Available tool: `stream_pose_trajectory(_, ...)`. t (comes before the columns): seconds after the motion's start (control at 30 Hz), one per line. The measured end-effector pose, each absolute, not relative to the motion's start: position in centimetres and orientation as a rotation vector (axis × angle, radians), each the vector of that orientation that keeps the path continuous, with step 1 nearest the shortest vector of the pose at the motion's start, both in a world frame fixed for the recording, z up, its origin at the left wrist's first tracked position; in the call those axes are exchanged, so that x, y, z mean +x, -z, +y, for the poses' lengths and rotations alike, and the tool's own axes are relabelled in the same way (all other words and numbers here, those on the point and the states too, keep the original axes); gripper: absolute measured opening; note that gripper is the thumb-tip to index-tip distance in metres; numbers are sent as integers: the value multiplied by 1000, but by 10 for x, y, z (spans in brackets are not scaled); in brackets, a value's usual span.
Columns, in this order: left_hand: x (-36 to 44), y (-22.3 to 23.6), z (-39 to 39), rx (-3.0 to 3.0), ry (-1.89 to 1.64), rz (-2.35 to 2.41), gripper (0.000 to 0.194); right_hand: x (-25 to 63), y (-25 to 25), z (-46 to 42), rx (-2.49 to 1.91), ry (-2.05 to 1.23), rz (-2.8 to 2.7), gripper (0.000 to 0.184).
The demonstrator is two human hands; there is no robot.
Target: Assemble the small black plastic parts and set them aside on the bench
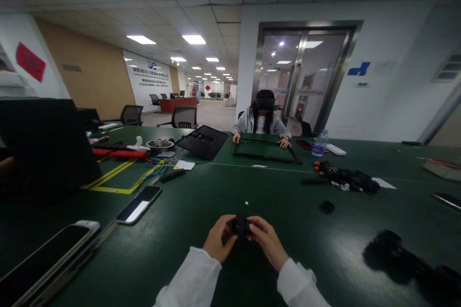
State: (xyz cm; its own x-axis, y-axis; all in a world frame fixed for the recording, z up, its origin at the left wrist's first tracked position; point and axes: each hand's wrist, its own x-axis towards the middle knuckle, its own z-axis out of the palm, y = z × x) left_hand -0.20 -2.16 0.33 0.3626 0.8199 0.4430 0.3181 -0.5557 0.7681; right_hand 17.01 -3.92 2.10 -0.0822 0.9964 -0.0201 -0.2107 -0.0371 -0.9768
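A small round black part, whose exact kind I cannot make out, is held just above the green table between my two hands. My left hand pinches its left side with thumb and fingers. On the other side, the fingers of my right hand are closed on the same part. A tiny pale square lies on the table beyond my hands. To the right rests a black ring-like piece, apart from my hands.
Blurred black parts lie at the near right, and more black parts farther back beside a water bottle. Two phones and coloured wires are at the left. Opposite, a person holds a black frame.
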Motion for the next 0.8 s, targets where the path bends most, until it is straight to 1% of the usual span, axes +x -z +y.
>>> stream_pose_trajectory(0.37, -5, -5, -20, 1987, -1021, 1211, 37, 171, -34, -47, -1085, -1386, -1227, 26)
stream_pose_trajectory(0.6, -5, -11, -24, 1882, -849, 1194, 37, 172, -36, -48, -1119, -1396, -1282, 24)
stream_pose_trajectory(0.8, -5, -10, -25, 1977, -926, 1060, 38, 171, -30, -44, -1076, -1385, -1188, 24)
